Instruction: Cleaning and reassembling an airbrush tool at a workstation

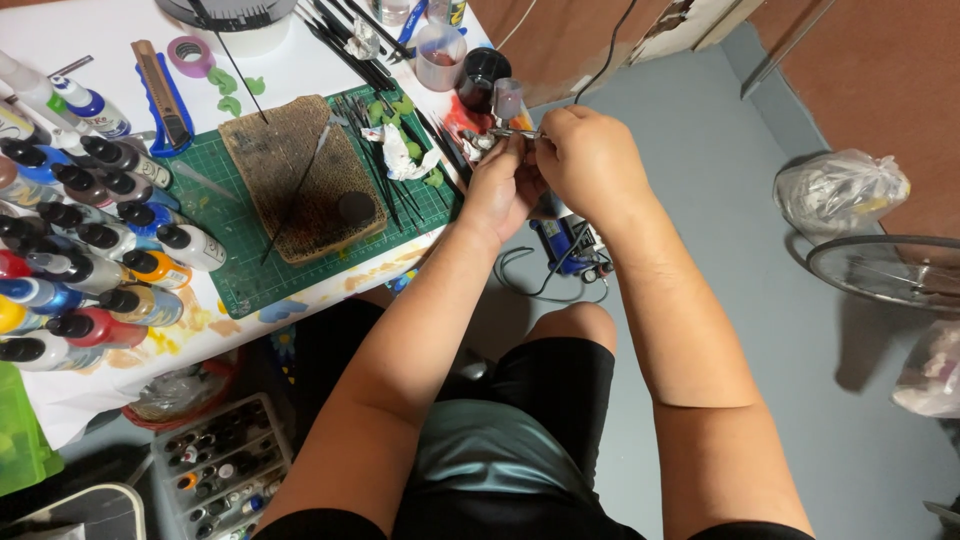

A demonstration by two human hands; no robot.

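Both my hands meet just past the right edge of the white table. My left hand and my right hand grip a small metal airbrush between them, with a clear cup standing on top of it. The tool's body is mostly hidden by my fingers. Right beside my hands lie several thin black brushes and crumpled white tissue on a green cutting mat.
A brown worn board lies on the mat. Rows of paint bottles fill the table's left side. A utility knife, tape roll and cups sit farther back. On the floor: a small compressor, a plastic bag, a wheel.
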